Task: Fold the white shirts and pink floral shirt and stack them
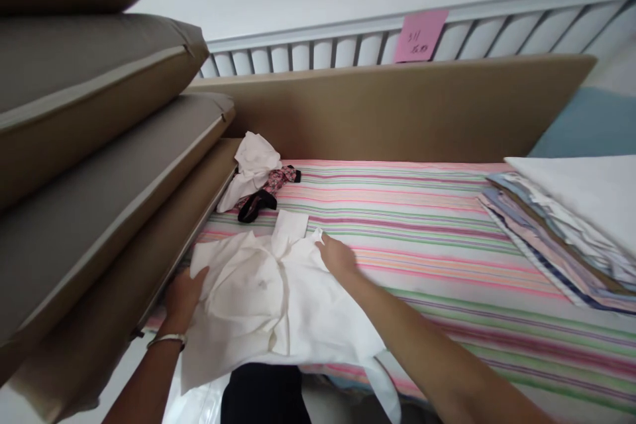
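A white garment (318, 308), creased and partly spread, lies on the striped sheet at the front edge, a white strip hanging from its lower right. My right hand (340, 258) pinches its upper right corner between thumb and fingers. At the left side, my left hand (183, 295), with a bangle on the wrist, holds the garment's edge; its thumb shows on top and the other fingers are mostly hidden. Just beyond the garment sits a crumpled white cloth (256, 156) on a dark floral cloth (278, 180) with black trim.
Thick grey-brown cushions (124, 146) are stacked close on the left. A brown padded board (397, 109) leans at the back below a white railing with a pink note (421, 36). Folded clothes (561, 238) lie at right, partly under a white sheet (591, 195). Beneath is the striped sheet (427, 212).
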### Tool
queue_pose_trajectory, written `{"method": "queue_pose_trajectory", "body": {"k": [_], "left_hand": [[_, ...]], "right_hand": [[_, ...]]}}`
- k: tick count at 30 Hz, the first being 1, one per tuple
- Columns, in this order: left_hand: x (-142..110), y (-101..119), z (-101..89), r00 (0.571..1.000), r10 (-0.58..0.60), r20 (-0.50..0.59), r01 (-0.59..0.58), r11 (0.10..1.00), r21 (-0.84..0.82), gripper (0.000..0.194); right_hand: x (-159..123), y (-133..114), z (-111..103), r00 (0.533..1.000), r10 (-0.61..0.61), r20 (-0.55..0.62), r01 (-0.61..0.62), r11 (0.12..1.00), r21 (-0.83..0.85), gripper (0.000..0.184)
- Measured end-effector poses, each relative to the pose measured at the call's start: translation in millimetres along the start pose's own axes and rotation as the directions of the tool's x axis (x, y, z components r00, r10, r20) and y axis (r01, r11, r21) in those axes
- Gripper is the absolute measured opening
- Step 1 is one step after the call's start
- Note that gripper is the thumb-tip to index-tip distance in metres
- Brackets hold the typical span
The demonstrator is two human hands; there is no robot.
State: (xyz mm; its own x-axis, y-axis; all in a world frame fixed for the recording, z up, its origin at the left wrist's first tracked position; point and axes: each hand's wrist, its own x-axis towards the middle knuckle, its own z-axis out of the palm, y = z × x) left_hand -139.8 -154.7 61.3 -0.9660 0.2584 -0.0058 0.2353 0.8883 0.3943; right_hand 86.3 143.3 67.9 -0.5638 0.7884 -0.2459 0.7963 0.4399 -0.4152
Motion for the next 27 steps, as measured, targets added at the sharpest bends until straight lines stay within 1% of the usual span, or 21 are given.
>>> {"method": "queue_pose_trajectory", "body": {"k": [3,5,7,9,12,16,18,19,20,22,24,27], "left_hand": [[-14.1,10.7,2.5,0.999,0.047,0.006,-0.047,0.991,0.127,0.051],[-21.6,24.5,4.7,0.995,0.095,-0.006,-0.092,0.975,0.202,0.051],[-26.6,45.1,8.7,0.987,0.158,0.002,-0.154,0.957,0.246,0.048],[-29.4,72.7,15.4,0.974,0.227,0.012,-0.222,0.942,0.251,0.045],[-32.5,125.9,30.1,0.95,0.31,0.028,-0.309,0.926,0.217,0.042],[-46.8,204.7,54.7,0.926,0.367,0.088,-0.377,0.911,0.166,0.043],[-58.4,235.6,66.6,0.906,0.406,0.123,-0.419,0.9,0.116,0.043],[-63.4,246.0,71.5,0.897,0.419,0.139,-0.433,0.897,0.092,0.043],[-66.8,252.4,75.4,0.895,0.421,0.15,-0.435,0.897,0.075,0.043],[-66.4,252.3,79.4,0.902,0.401,0.161,-0.414,0.908,0.061,0.043],[-55.3,237.5,77.3,0.92,0.36,0.154,-0.375,0.923,0.082,0.045],[-27.2,201.7,63.8,0.952,0.284,0.114,-0.3,0.941,0.156,0.049]], "right_hand": [[-4.7,12.0,-3.6,0.996,-0.065,-0.054,0.06,0.994,-0.095,0.038],[-3.9,23.7,-12.4,0.995,-0.051,-0.086,0.041,0.993,-0.11,0.038],[-1.2,39.4,-25.0,0.993,-0.005,-0.119,-0.006,0.996,-0.094,0.039],[2.0,59.2,-39.8,0.985,0.05,-0.167,-0.063,0.996,-0.071,0.04],[6.9,96.1,-66.8,0.962,0.124,-0.245,-0.14,0.989,-0.051,0.041],[11.5,155.0,-115.6,0.92,0.206,-0.332,-0.238,0.97,-0.057,0.042],[12.2,182.1,-139.9,0.895,0.228,-0.382,-0.278,0.957,-0.079,0.042],[12.7,192.5,-149.1,0.887,0.235,-0.397,-0.293,0.952,-0.092,0.041],[13.7,199.9,-155.1,0.886,0.237,-0.398,-0.299,0.949,-0.102,0.041],[18.8,204.1,-155.0,0.903,0.228,-0.365,-0.283,0.953,-0.107,0.04],[28.4,194.2,-139.2,0.928,0.201,-0.313,-0.239,0.967,-0.089,0.039],[45.1,163.3,-102.2,0.957,0.154,-0.244,-0.165,0.986,-0.025,0.038]]}}
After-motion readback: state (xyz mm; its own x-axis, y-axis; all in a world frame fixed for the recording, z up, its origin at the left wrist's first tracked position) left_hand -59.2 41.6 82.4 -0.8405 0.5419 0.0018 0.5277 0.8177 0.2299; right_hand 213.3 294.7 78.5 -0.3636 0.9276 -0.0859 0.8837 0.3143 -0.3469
